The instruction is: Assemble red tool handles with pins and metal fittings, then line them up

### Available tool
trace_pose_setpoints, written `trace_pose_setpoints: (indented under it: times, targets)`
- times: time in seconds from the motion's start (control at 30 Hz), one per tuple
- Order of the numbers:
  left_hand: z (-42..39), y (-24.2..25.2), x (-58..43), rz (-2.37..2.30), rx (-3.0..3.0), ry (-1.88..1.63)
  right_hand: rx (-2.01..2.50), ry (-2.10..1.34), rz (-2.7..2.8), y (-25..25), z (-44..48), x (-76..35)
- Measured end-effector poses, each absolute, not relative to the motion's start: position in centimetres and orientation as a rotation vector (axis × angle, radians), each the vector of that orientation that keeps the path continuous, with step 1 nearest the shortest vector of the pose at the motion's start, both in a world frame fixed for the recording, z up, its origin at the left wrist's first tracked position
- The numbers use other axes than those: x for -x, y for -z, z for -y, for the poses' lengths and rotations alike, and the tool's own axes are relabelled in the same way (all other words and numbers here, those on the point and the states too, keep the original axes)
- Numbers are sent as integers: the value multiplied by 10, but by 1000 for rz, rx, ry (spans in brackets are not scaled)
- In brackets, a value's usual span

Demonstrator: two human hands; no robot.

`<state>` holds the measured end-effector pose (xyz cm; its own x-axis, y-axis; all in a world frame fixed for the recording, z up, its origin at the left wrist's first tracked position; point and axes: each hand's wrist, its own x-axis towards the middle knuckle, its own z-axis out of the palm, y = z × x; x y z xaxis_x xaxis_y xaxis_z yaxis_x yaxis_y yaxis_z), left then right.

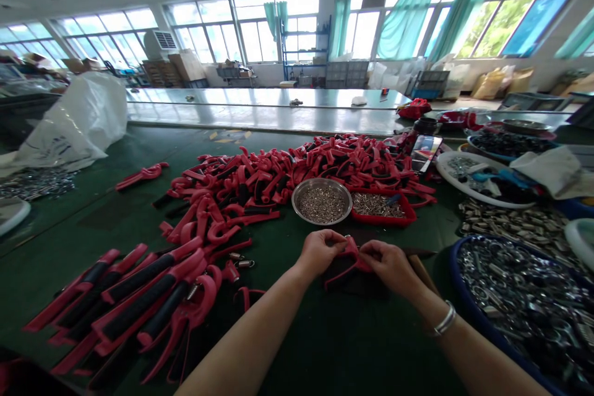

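Both my hands meet over a red plastic handle part low on the green table. My left hand pinches its left end with curled fingers. My right hand grips the right side, fingers closed, a silver bracelet on that wrist. Just beyond them stand a round metal bowl of small metal pieces and a red tray of screws. A big heap of red and black handles spreads behind, and finished handles lie in a row at my left.
A blue tub of metal rings sits at the right, with loose metal parts and a white dish behind it. A phone leans near the heap. A white plastic bag lies far left. Two small springs rest on the table.
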<state>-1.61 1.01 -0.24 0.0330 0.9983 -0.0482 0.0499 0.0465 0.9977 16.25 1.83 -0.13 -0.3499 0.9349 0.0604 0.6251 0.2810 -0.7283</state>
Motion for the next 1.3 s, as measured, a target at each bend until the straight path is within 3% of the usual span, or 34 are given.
trace_pose_setpoints:
  times: [0.4,0.73,0.93,1.3]
  targets:
    - [1,-7,21,-1763,-2026,-712,1443,-574,2188,-3,-11,-157]
    - [1,-9,17,-1849,-2090,-530,1451,-472,2232,1,-12,-158]
    - [0,-6,17,-1886,-2006,-596,1465,-384,2242,4,-11,-156]
    - [1,-3,16,-1880,-2101,-554,1360,364,2574,8,-2,-145]
